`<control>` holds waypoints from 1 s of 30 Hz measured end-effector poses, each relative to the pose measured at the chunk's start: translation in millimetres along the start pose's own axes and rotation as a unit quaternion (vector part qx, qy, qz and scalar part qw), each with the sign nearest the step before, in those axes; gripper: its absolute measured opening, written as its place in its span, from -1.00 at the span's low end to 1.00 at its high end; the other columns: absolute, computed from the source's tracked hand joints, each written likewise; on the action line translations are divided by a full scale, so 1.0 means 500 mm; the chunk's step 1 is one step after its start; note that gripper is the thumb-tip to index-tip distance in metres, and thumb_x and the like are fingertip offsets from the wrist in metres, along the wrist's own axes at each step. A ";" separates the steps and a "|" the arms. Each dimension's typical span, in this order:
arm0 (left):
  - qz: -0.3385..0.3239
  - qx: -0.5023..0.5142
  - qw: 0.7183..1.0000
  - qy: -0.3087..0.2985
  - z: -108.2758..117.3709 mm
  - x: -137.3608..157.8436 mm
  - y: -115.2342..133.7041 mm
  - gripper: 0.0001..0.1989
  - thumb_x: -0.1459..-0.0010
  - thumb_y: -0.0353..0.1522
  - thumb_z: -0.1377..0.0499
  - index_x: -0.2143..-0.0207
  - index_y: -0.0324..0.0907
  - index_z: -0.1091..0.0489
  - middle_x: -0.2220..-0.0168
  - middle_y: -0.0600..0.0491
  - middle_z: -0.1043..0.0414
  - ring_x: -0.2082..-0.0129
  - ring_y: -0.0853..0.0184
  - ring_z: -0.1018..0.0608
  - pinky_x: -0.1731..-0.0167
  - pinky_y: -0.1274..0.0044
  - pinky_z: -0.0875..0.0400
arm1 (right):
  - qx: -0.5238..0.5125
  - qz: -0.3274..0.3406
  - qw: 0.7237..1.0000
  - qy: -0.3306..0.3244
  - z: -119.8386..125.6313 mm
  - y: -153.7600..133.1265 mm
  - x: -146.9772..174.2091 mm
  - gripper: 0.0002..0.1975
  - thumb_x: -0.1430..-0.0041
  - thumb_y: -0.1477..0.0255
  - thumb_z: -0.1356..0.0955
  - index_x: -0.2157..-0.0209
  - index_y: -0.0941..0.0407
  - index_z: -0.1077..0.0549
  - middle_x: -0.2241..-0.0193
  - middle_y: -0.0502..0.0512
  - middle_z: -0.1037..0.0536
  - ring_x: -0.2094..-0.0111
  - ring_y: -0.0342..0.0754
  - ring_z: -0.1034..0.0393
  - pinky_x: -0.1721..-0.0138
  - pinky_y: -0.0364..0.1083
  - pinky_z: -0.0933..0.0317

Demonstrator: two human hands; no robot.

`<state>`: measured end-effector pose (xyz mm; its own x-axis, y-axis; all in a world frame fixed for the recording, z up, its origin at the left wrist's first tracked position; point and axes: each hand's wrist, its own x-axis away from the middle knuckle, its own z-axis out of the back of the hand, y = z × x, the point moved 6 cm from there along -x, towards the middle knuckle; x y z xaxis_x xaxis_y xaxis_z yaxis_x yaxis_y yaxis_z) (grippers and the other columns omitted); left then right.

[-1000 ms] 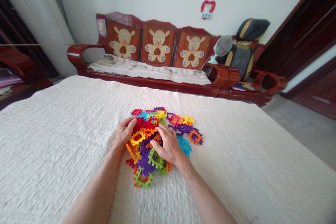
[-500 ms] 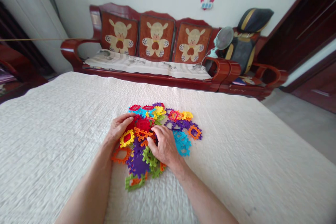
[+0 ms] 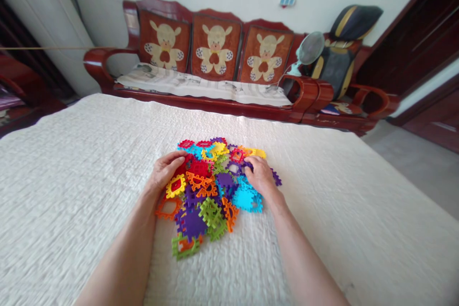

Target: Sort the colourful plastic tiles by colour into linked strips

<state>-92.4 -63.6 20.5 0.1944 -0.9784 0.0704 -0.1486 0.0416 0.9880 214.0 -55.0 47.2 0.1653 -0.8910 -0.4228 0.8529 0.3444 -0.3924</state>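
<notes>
A loose heap of toothed plastic interlocking pieces lies between my hands. My left hand is at the heap's left side, thumb and fingers closed on the edge of a red interlocking piece. A yellow square frame piece lies just below that hand. My right hand reaches over the right side, its fingers curved and apart from the thumb, touching the purple pieces. Beneath it are blue pieces. Orange triangle pieces, a solid purple piece and green pieces fill the middle and front.
The heap rests on a white quilted cover. Beyond its far edge stands a red wooden sofa with bear cushions. A small fan and a chair with a black-and-yellow massage pad are at the right.
My right hand has moved right from the middle of the heap to the purple pieces, uncovering orange, purple and green pieces. My left hand has stayed at the red pieces. The view has shifted slightly.
</notes>
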 end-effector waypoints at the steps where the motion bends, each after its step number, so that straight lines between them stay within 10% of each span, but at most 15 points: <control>1: 0.001 0.001 1.000 0.001 0.000 0.000 0.000 -0.51 0.21 -0.12 -0.38 0.22 -0.19 -0.53 0.29 -0.01 -0.59 0.31 0.22 -0.58 0.31 0.47 -0.48 | -0.012 0.015 1.000 -0.015 -0.009 -0.002 -0.011 -0.71 -0.07 0.56 -0.26 0.17 0.11 -0.50 0.15 0.17 -0.54 0.05 0.05 -0.37 -0.05 0.06 -0.22; 8: 0.003 0.003 1.000 -0.030 -0.001 -0.006 -0.008 -0.46 0.18 -0.12 -0.37 0.15 -0.23 -0.52 0.26 -0.04 -0.58 0.40 0.30 -0.56 0.37 0.51 -0.44 | -0.089 0.057 0.994 -0.034 -0.019 -0.059 -0.046 -0.65 -0.09 0.57 -0.24 0.10 0.12 -0.49 0.09 0.16 -0.55 0.01 0.02 -0.40 -0.07 0.05 -0.25; 17: -0.004 -0.001 0.999 -0.043 -0.006 -0.008 -0.009 -0.42 0.18 -0.09 -0.36 0.13 -0.24 -0.51 0.26 -0.07 -0.58 0.41 0.29 -0.57 0.39 0.49 -0.46 | -0.098 0.201 0.963 -0.147 0.036 -0.160 0.141 -0.56 -0.21 0.35 -0.31 -0.13 0.03 -0.36 -0.18 0.15 -0.36 -0.22 0.09 -0.19 -0.21 0.19 -0.11; 30: 0.006 -0.022 0.999 -0.030 -0.009 0.000 -0.003 -0.44 0.21 -0.11 -0.38 0.13 -0.18 -0.52 0.21 -0.04 -0.58 0.36 0.26 -0.58 0.38 0.51 -0.48 | -0.131 0.242 0.957 -0.091 0.042 -0.160 0.179 -0.72 -0.23 0.49 -0.26 0.05 0.04 -0.46 -0.01 0.12 -0.51 -0.05 -0.01 -0.36 -0.11 0.10 -0.23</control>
<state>-88.0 -62.6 19.8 0.1343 -0.9881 0.0746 -0.1077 0.0603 0.9924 170.7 -168.4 58.1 0.6133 -0.6369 -0.4670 0.5053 0.7709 -0.3878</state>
